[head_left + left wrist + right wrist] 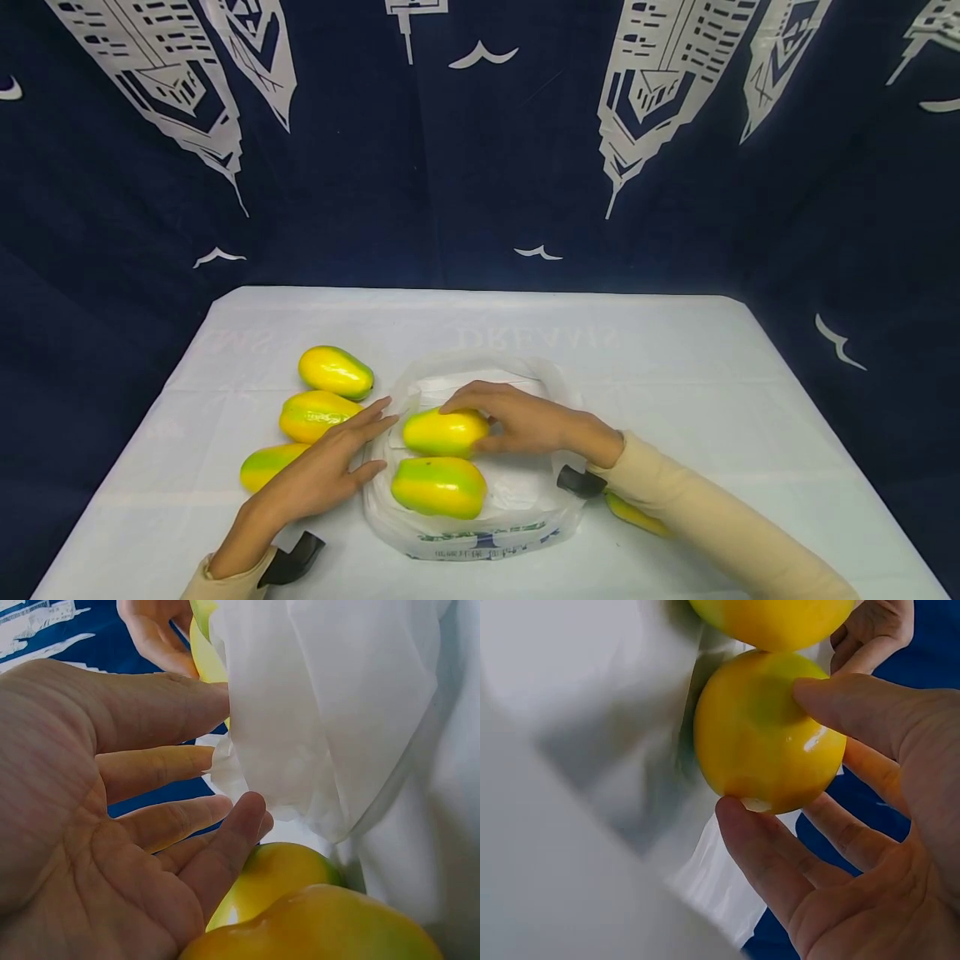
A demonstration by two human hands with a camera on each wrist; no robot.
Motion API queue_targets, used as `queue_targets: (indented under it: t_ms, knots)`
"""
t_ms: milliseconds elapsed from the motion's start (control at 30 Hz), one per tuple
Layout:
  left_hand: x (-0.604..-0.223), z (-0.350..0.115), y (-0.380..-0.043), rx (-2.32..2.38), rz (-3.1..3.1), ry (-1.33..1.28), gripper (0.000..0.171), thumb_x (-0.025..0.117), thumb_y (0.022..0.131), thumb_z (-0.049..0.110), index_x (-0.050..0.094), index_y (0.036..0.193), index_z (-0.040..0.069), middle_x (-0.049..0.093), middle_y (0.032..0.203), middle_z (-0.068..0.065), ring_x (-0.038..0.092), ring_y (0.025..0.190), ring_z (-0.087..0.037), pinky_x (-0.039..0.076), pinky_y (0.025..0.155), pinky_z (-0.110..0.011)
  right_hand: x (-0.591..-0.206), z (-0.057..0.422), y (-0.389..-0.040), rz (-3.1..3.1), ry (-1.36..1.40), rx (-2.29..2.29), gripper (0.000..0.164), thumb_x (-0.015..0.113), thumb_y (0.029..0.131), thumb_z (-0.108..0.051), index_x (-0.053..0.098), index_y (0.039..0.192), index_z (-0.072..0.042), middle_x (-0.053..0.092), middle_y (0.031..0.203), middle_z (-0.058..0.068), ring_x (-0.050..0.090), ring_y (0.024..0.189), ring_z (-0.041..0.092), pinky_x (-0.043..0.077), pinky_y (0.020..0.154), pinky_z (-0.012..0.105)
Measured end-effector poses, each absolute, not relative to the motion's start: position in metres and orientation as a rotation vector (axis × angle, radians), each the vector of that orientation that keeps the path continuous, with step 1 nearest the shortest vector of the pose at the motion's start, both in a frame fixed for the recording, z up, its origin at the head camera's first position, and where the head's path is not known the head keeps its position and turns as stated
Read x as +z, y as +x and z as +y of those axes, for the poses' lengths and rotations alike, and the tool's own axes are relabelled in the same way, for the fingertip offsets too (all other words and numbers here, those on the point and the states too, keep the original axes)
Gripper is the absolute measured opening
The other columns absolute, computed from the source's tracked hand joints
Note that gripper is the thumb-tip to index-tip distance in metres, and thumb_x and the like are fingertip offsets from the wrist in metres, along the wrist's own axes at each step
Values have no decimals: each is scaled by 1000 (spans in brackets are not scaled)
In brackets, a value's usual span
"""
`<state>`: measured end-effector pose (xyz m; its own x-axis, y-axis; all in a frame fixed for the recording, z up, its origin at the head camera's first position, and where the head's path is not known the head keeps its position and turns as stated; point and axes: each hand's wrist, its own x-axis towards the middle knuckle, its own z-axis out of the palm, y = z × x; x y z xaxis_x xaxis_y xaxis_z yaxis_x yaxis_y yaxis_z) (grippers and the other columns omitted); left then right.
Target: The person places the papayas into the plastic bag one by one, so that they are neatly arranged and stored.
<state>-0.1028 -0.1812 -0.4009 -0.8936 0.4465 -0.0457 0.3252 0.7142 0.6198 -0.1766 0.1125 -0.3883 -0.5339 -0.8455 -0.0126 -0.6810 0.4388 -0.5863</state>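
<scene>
A translucent white plastic bag (pixel 517 533) lies spread on the table with its mouth facing up. Inside it, my right hand (pixel 525 417) grips a yellow-green papaya (pixel 442 432), thumb on one side and fingers on the other. A second papaya (pixel 438 487) lies right beside it in the bag, nearer to me. My left hand (pixel 322 475) is at the bag's left edge with its fingers extended and spread. In the left wrist view, its thumb and fingertips are at the bag's side wall (pixel 322 712).
Left of the bag lie three more papayas: a far one (pixel 335 372), a middle one (pixel 315 415) and a near one (pixel 270 467) partly behind my left hand. Another papaya (pixel 633 512) shows under my right forearm. A white cloth covers the table (pixel 675 350); a dark blue printed curtain (pixel 480 167) hangs behind.
</scene>
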Motion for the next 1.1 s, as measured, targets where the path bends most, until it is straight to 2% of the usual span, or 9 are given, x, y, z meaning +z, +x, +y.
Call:
queue_targets:
  t_ms: [367, 733, 1100]
  knots:
    - [-401, -182, -102, 924, 2740, 642, 56, 69, 94, 14, 50, 147, 8, 30, 164, -12, 32, 149, -37, 32, 115, -63, -390, 99, -176, 2393, -1293, -737, 53, 74, 90, -16, 56, 140, -18, 56, 140, -3, 54, 122, 11, 51, 97, 22]
    - [-401, -183, -101, 914, 2742, 635, 56, 68, 95, 14, 50, 147, 7, 30, 164, -11, 31, 148, -38, 32, 114, -64, -390, 93, -173, 2407, -1317, -701, 53, 72, 92, -16, 54, 142, -17, 54, 144, -2, 51, 130, 13, 42, 112, 30]
    - [-401, -182, -101, 912, 2748, 645, 56, 68, 94, 13, 50, 147, 6, 30, 163, -12, 32, 148, -38, 32, 114, -64, -392, 94, -174, 2429, -1331, -673, 56, 72, 93, -20, 51, 144, -15, 53, 145, 1, 52, 130, 15, 43, 113, 32]
